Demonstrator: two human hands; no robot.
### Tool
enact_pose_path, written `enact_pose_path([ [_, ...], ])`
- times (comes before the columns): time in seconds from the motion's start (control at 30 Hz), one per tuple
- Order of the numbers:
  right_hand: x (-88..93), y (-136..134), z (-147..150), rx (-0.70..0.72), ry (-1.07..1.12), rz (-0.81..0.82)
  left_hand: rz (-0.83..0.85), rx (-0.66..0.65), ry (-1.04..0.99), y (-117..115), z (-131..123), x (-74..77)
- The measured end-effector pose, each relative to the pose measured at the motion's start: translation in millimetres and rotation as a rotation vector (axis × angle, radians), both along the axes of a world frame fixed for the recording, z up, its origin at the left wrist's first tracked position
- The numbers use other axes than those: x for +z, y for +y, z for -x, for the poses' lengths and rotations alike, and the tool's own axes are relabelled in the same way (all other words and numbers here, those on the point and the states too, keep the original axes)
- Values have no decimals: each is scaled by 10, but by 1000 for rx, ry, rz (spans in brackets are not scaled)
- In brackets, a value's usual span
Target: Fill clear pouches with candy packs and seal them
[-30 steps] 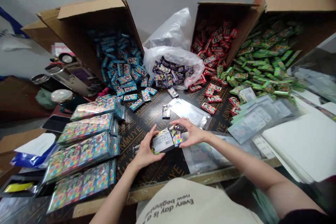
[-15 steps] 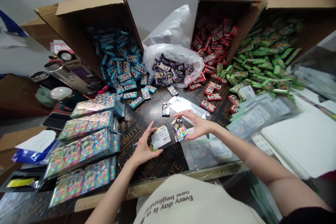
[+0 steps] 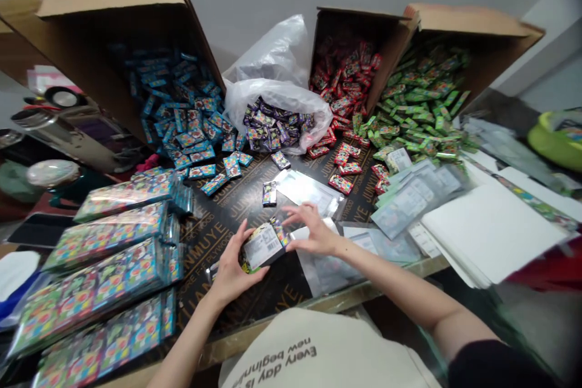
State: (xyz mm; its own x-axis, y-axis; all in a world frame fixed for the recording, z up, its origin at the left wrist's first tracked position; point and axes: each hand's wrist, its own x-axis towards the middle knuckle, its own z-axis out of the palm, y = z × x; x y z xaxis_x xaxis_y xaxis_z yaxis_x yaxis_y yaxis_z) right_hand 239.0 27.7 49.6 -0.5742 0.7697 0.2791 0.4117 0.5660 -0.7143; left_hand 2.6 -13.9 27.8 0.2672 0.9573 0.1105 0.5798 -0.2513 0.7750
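Observation:
My left hand (image 3: pixel 234 267) is closed around a small dark pack with a white barcode label (image 3: pixel 264 245) on top, thumb along the near edge and fingers on the far edge. Against the right end of that label sits a purple packet (image 3: pixel 280 233), pinched between the thumb and fingers of my right hand (image 3: pixel 313 231). Just beyond my hands a loose purple packet (image 3: pixel 269 193) lies on the black printed board (image 3: pixel 284 285), and another purple packet (image 3: pixel 280 160) lies farther back. A clear plastic sleeve (image 3: pixel 304 188) is spread beyond my right hand.
Blue packets (image 3: pixel 191 121) spill from a carton at the back left. A plastic bag (image 3: pixel 313 112) holds purple ones; red packets (image 3: pixel 348 82) and green packets (image 3: pixel 422 103) fill cartons at the right. Wrapped packs (image 3: pixel 100 279) are stacked on the left, white sheets (image 3: pixel 482 230) on the right.
My right hand has brought the purple packet left, up against the labelled pack in my left hand. The whole view has shifted, so the scene sits farther left.

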Motion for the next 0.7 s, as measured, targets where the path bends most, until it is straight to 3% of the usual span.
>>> enact_pose_path([
  [0.07,-70,-1,-21,18,-34,-2,1,-9,16,8,-15,-6],
  [0.1,-109,47,-86,-42,-46,-21,0,-13,31,12,-15,-14],
  [0.23,-285,474,-738,-682,-82,-87,-7,-27,140,45,69,-122],
  [0.33,-344,756,-1261,-855,-118,25,-42,-67,234,108,130,-238],
  [0.4,-311,798,-1343,-838,-64,66,-81,-30,251,159,75,-251],
  [0.5,-196,612,-970,-623,269,314,-30,156,50,230,-206,-117],
  [0.57,-123,376,-555,-332,507,656,168,202,-269,281,-457,24],
  [0.63,-76,140,-204,-96,544,924,425,183,-573,333,-656,140],
  [0.7,-49,-18,-17,-85,505,914,549,254,-791,366,-745,202],
])
